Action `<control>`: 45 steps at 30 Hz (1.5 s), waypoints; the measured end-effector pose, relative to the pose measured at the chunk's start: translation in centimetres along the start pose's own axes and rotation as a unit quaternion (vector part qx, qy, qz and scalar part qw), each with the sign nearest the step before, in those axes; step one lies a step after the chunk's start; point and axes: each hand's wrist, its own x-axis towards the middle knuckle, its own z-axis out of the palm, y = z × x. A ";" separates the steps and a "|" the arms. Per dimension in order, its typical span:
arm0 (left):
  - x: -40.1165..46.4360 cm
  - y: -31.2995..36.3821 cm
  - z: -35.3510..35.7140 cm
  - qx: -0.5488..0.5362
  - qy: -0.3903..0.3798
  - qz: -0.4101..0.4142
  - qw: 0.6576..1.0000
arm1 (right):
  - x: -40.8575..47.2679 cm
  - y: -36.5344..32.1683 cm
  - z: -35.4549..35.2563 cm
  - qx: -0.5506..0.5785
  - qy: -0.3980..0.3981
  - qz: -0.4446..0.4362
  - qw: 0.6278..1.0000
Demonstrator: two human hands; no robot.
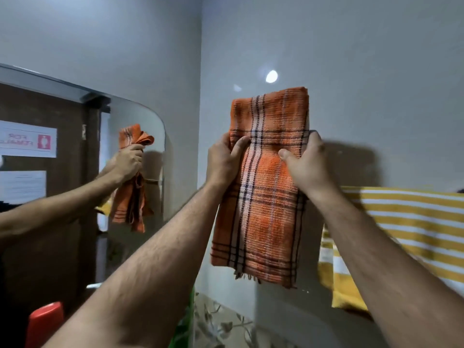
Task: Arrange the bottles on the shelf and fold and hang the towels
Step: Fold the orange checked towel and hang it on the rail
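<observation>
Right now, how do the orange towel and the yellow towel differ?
The orange towel has a dark plaid pattern; the yellow towel has white stripes. The orange towel is folded narrow and held up against the wall by the left hand and right hand; no hand touches the yellow towel, which hangs spread wide, lower and to the right. Both are woven cloth towels near the same wall.

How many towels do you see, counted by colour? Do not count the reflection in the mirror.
Orange checked towel, gripped by the left hand and right hand: 1
Yellow and white striped towel, hanging on the right: 1
Total: 2
</observation>
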 end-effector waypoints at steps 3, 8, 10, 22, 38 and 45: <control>0.8 -1.7 1.8 0.062 -0.029 -0.022 0.997 | 0.9 0.7 0.2 -0.145 -0.024 0.009 0.989; -0.1 -4.2 2.9 0.120 -0.036 -0.052 0.991 | 0.5 1.9 0.5 -0.285 -0.032 0.009 0.958; 0.0 -4.3 2.6 0.213 0.014 0.010 0.977 | 0.9 2.4 1.1 -0.290 -0.030 0.012 0.956; -3.2 -3.9 1.7 0.202 -0.210 0.124 0.949 | 0.0 3.0 1.8 -0.365 0.038 -0.176 0.913; -0.1 -3.3 1.8 0.225 -0.370 0.008 0.902 | 1.8 1.1 1.3 -0.298 -0.407 0.161 0.848; 0.3 -3.8 1.6 0.177 -0.388 -0.027 0.904 | 2.0 0.7 0.9 -0.230 -0.447 0.236 0.832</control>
